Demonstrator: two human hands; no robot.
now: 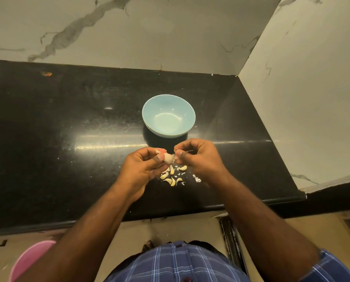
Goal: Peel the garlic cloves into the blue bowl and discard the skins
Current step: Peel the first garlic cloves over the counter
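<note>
Both hands' grip (171,157) pinching one garlic clove (168,158); beyond, blue bowl (149,110) empty.

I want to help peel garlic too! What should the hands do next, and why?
Probably keep pulling the skin off the garlic that the left hand holds, while the right hand pinches at it. It looks only partly peeled, and the blue bowl seems empty.

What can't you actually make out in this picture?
- Head view: the garlic piece held between the hands, left and right, is mostly covered by fingers.
- The pink rounded object is cut off by the bottom edge.
- White skin flakes: too small.
</note>
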